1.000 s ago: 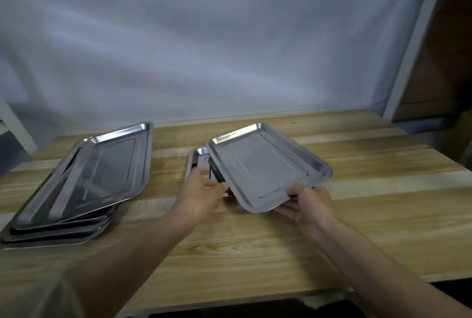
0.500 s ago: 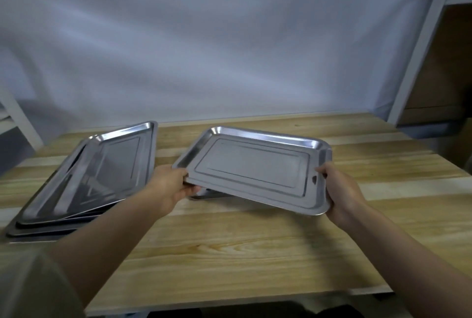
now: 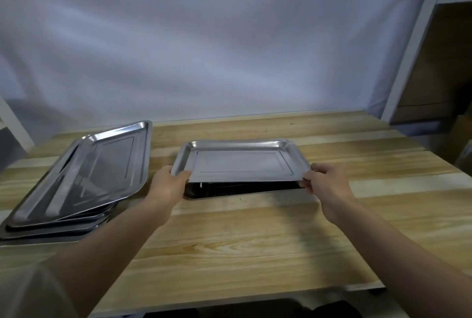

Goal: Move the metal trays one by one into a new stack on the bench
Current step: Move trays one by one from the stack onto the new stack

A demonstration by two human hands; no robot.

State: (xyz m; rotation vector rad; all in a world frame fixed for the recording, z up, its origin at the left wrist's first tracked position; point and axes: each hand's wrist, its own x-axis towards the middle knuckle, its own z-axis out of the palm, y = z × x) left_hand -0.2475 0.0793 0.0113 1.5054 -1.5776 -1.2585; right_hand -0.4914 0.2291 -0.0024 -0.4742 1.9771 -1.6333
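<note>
At the far left of the wooden counter (image 3: 255, 236) lies a loose stack of metal trays (image 3: 58, 218), its top tray (image 3: 86, 172) tilted, the far end raised and skewed across the ones beneath. Just right of that stack, the left hand (image 3: 167, 186) grips the left short edge of a held tray (image 3: 241, 164), thumb on top of the rim and the fingers (image 3: 185, 176) curled round the near left corner. This tray sits near the middle of the counter, long side across the view, its near edge lifted so a dark gap shows under it. In that gap lies the bottom tray (image 3: 240, 190), flat on the wood, its near rim and dark inside visible; whether the far edges of the two trays touch cannot be told. On the right, the right hand (image 3: 329, 187) closes on the held tray's near right corner, fingers wrapped under the rim. Behind the counter hangs a pale cloth backdrop (image 3: 229, 49), and a white shelf post (image 3: 413, 44) stands at the far right
</note>
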